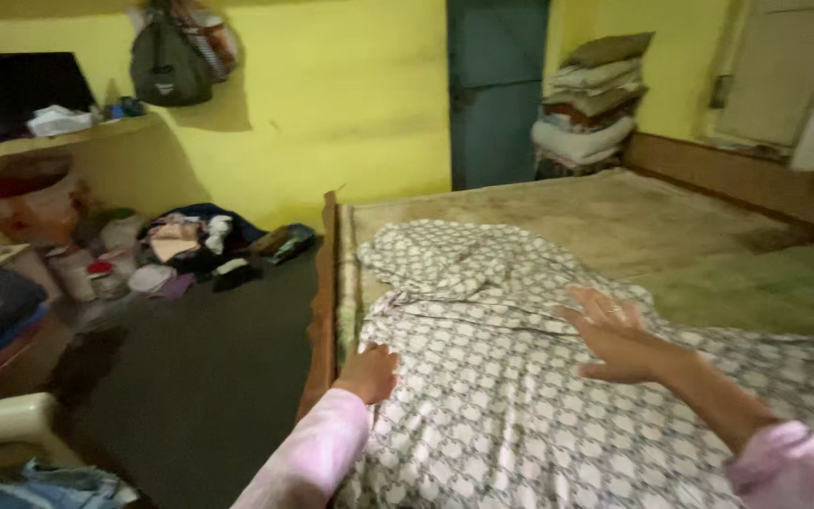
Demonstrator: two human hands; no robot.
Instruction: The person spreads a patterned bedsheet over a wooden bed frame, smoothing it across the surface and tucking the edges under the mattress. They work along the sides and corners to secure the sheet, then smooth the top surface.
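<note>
A backpack (170,64) hangs on the wall; folded blankets (588,104) are stacked in the corner.

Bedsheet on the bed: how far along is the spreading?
Done: the patterned sheet lies fairly flat over the near part of the bed. In hand: the left hand presses its edge at the bed's side, the right hand is open over it. Left: the far part is bunched, the mattress beyond is bare.

Home bedroom: wooden-framed bed (330,283) w/ a patterned bedsheet (520,396) spread on it, folded blankets (584,104) stacked in the corner, backpack (170,64) hung on the yellow wall (332,94), clothes & household bits piled on the floor (181,250) under a shelf (49,141).
</note>
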